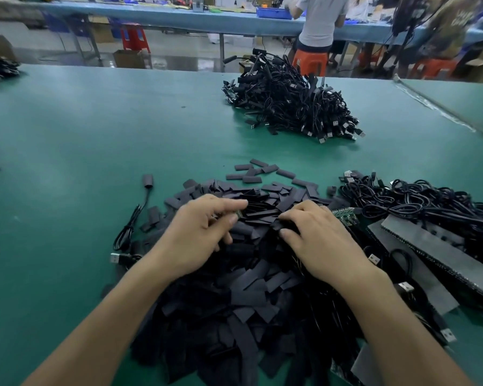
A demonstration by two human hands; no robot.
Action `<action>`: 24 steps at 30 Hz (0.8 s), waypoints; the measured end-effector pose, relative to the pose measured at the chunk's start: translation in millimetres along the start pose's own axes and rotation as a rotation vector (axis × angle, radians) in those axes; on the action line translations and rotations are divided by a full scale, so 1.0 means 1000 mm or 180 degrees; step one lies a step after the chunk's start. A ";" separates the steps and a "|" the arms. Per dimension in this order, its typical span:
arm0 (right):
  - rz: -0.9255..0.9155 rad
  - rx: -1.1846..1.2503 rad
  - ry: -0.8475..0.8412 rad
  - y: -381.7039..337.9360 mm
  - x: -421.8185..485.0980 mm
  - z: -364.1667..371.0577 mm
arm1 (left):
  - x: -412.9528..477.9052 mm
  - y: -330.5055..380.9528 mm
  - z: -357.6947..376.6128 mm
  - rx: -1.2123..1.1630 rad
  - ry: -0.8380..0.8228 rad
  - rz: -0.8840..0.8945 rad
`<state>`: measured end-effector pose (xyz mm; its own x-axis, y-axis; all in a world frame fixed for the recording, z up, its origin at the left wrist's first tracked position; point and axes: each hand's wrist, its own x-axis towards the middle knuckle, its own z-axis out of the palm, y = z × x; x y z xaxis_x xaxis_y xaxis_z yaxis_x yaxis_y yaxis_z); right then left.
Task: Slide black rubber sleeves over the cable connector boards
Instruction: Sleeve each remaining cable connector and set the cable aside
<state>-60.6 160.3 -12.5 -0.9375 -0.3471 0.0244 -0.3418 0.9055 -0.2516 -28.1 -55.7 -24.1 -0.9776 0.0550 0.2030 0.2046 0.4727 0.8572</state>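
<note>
Sleeves [248, 296] lie heaped on the green surface [81, 162] beneath both forearms. Over the heap the left hand [204, 232] pinches a small board [239, 214] in curled fingers, and the right hand [318, 235] pinches one sleeve [276, 225]. Cables [416, 201] lie tangled at right; another cable pile [290, 104] sits well back.

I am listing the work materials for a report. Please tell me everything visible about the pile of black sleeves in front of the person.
The pile of black sleeves is a heap of many flat, matte, rubber-like rectangular pieces lying at all angles on the green table, with a few strays at its far side. The left hand and right hand rest on its top, fingers curled; cables border its right side.
</note>
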 end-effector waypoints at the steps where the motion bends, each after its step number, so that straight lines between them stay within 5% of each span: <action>1: 0.0001 0.0035 0.0087 0.000 0.000 0.000 | -0.001 -0.002 0.004 -0.0103 -0.0050 -0.0081; 7: -0.0032 0.0106 0.0370 0.002 0.000 -0.003 | -0.001 -0.009 0.012 -0.0616 0.0160 -0.0309; 13: -0.0025 0.1167 0.0740 0.005 0.002 -0.012 | 0.000 -0.007 0.014 -0.0905 0.0413 -0.0346; 19: -0.0462 0.2003 -0.0136 -0.007 -0.001 -0.012 | -0.003 -0.001 0.020 -0.1214 0.0270 -0.0426; 24: -0.0438 0.2342 -0.0007 -0.010 0.001 -0.006 | -0.004 0.002 0.020 -0.1598 0.0040 -0.0646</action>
<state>-58.5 152.1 -3.8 -0.8890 -0.4467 0.1007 -0.3235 0.4569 -0.8286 -24.5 -37.7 -32.6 -0.9999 -0.0058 0.0129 0.0129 -0.0060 0.9999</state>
